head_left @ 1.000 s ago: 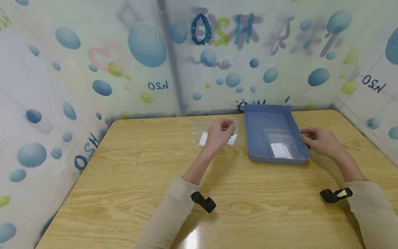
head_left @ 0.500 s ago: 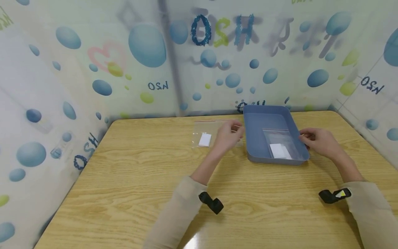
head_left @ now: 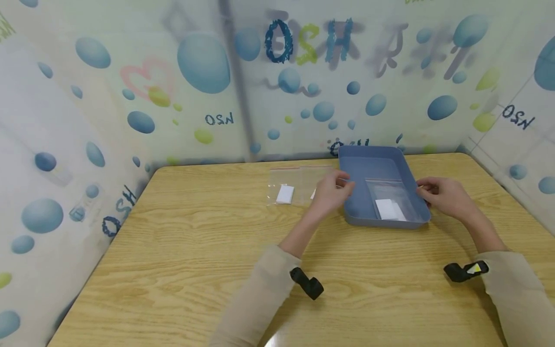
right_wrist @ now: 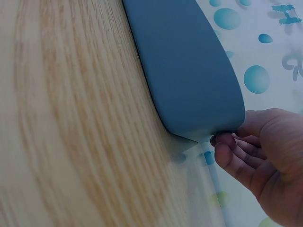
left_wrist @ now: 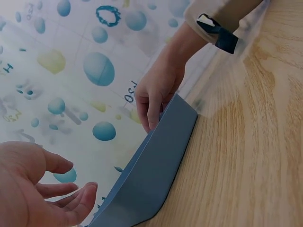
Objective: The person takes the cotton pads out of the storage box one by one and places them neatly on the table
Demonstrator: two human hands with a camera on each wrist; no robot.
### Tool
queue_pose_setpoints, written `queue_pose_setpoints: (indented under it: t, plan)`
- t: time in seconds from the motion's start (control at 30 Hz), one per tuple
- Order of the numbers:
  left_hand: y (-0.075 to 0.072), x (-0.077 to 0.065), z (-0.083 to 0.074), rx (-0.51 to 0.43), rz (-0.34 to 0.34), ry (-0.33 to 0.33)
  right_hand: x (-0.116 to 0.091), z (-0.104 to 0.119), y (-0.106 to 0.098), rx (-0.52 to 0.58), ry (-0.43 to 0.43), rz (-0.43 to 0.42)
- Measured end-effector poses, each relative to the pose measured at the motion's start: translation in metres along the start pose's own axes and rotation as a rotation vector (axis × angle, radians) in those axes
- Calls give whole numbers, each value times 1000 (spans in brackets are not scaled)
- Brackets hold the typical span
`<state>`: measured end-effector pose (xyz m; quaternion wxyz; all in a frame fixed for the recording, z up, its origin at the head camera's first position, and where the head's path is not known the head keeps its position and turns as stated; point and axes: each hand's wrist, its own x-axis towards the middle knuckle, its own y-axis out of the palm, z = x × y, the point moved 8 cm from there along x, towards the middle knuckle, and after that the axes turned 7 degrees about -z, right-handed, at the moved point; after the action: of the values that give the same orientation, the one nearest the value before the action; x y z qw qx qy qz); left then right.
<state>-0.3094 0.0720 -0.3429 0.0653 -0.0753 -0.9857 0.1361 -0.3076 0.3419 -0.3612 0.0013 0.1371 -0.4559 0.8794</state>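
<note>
A blue-grey plastic tray [head_left: 373, 164] stands on the table at centre right, and a clear zip bag [head_left: 386, 189] with white pieces lies inside it. My right hand [head_left: 451, 196] pinches the tray's right rim between thumb and fingers, as the right wrist view also shows. Close to the left rim is my left hand [head_left: 331, 193], its fingers loosely bent around nothing in the left wrist view. Left of the tray, two more zip bags lie flat: the left bag [head_left: 284, 178] holds a white piece [head_left: 285, 194], while the right bag [head_left: 315, 174] is partly hidden behind my left hand.
The wooden table [head_left: 182, 250] reaches back to a wall covering [head_left: 204, 96] printed with blue and green dots. A similar covering rises at the left and right sides. A black wrist camera [head_left: 307, 283] sits on each sleeve.
My left hand has moved right, from over the bags to the tray's left rim, uncovering more of the bags. My right hand stays at the right rim; the tray has barely moved.
</note>
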Motion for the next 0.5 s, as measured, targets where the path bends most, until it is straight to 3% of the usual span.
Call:
queue_pose_setpoints:
  t: [0.33, 0.5]
  plan:
    - [21, 0, 4, 62, 42, -5, 0, 1, 0, -2, 7, 5]
    - [27, -1, 6, 105, 29, -11, 0, 1, 0, -2, 8, 5]
